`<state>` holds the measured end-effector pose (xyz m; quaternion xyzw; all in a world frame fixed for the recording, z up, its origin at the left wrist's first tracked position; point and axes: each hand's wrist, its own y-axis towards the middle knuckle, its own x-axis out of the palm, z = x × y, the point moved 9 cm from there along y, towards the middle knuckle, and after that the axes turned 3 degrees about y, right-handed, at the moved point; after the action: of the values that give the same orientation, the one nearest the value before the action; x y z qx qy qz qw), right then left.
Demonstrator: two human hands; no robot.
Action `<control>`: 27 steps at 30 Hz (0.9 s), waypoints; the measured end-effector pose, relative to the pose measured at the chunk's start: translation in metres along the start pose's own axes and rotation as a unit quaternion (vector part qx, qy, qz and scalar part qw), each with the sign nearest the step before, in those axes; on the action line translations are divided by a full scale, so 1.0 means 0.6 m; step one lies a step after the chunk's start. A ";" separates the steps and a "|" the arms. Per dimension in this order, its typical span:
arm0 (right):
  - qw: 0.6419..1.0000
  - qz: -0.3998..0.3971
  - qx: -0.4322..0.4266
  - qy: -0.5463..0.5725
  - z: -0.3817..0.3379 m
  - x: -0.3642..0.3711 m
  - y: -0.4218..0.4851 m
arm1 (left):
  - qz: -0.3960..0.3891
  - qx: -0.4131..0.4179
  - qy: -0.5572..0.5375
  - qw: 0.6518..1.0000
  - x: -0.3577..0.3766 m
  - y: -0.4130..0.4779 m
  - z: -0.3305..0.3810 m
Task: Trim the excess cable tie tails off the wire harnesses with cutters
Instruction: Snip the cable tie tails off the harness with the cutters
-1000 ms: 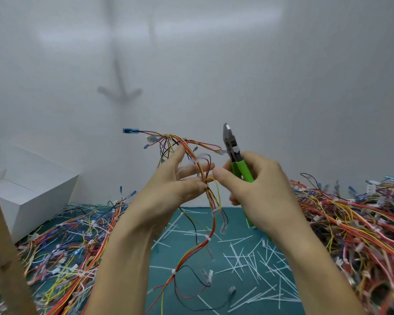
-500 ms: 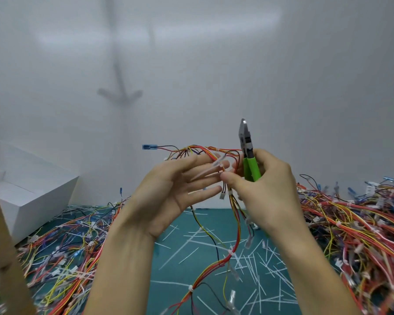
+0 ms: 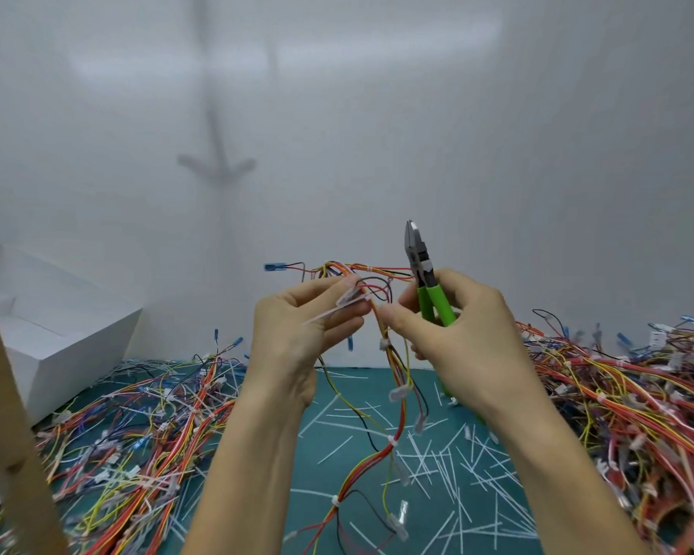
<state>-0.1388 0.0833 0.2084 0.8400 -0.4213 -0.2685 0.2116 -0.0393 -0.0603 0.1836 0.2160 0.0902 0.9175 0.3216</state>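
Observation:
I hold one wire harness [image 3: 391,366] of red, orange and yellow wires up in front of me, its lower part hanging down to the mat. My left hand [image 3: 297,334] pinches its upper end, where a white cable tie tail [image 3: 329,312] sticks out to the left across my fingers. My right hand [image 3: 453,334] grips the green-handled cutters [image 3: 427,282], jaws pointing up and closed, while its thumb and forefinger also pinch the harness wires. The cutter jaws stand above the harness, apart from the tail.
A green cutting mat [image 3: 337,430] lies below, strewn with several cut white tie tails [image 3: 449,462]. Piles of harnesses [image 3: 137,438] lie left and a bigger heap of harnesses [image 3: 626,398] right. A white box [image 3: 57,334] stands far left, a wooden post [image 3: 5,426] near left.
Both hands have shifted the harness rightward and regripped it. The tie tail now shows at my left fingertips. The cutters rose, then settled slightly lower.

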 end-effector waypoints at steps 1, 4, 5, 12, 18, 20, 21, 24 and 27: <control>1.000 -0.006 -0.002 0.004 -0.003 -0.001 0.000 | 0.015 0.007 -0.001 1.000 -0.006 0.001 0.002; 0.999 -0.049 -0.009 -0.012 -0.011 0.002 -0.002 | 0.049 0.020 -0.004 0.999 -0.020 0.003 0.006; 0.997 -0.073 -0.006 -0.011 -0.012 0.006 -0.003 | 0.059 0.025 -0.005 0.998 -0.024 0.003 0.008; 0.977 -0.196 0.053 -0.062 0.015 0.055 -0.020 | 0.109 0.054 -0.016 0.992 -0.047 0.001 0.019; 0.974 -0.193 0.077 -0.086 0.023 0.060 -0.022 | 0.116 0.083 0.011 0.990 -0.034 -0.003 0.028; 0.976 -0.181 0.085 -0.084 0.026 0.055 -0.020 | 0.117 0.093 0.021 0.989 -0.031 -0.004 0.031; 0.977 -0.174 0.090 -0.080 0.027 0.052 -0.019 | 0.115 0.097 0.027 0.988 -0.029 -0.005 0.033; 0.978 -0.165 0.097 -0.080 0.030 0.046 -0.018 | 0.107 0.105 0.039 0.988 -0.022 -0.006 0.037; 0.979 -0.163 0.094 -0.084 0.030 0.044 -0.017 | 0.099 0.113 0.055 0.987 -0.017 -0.008 0.038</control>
<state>-0.1307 0.0649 0.1815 0.8882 -0.3181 -0.3280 0.0490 -0.0196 -0.0624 0.1990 0.2082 0.1889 0.9392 0.1974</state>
